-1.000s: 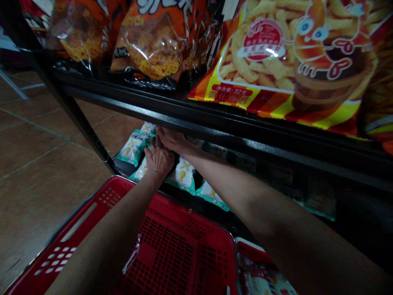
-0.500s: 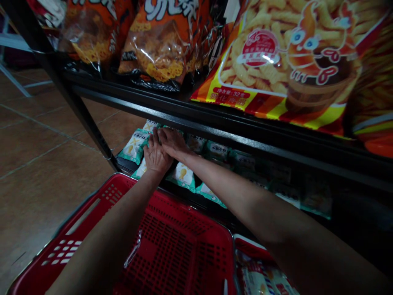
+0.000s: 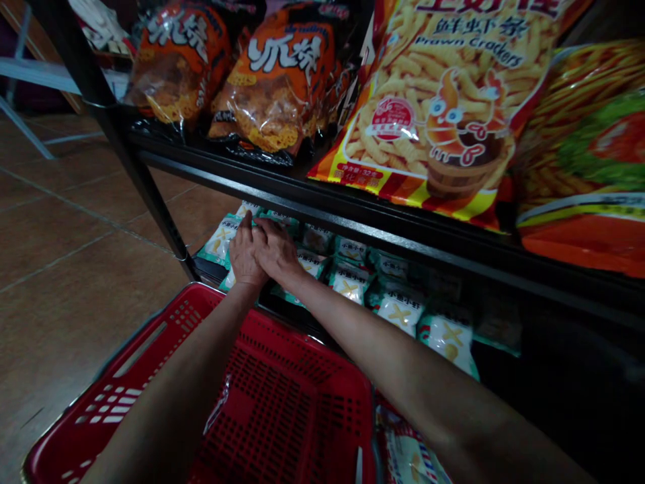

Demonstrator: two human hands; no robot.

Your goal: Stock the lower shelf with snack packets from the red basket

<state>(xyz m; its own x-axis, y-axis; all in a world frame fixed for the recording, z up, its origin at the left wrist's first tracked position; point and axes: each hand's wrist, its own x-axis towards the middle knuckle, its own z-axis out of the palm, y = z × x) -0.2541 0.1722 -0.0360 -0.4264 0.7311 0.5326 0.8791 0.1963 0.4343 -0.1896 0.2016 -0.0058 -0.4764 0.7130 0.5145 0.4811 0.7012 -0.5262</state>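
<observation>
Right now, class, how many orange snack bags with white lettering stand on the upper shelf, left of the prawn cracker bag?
2. One orange bag stands at the shelf's far left; the second orange bag stands beside it, next to the prawn cracker bag. Others may be hidden behind them.

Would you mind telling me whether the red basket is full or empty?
Nearly empty: the red basket shows bare mesh floor across most of its inside, with only a clear wrapper by the left forearm. Its near end is out of view.

Two bare forearms run from the bottom edge to the left hand (image 3: 244,259) and right hand (image 3: 275,250). No sleeve, glove, watch, ring or band shows on either. Fingers are uncovered, nails short and plain as far as the dim light shows
</observation>
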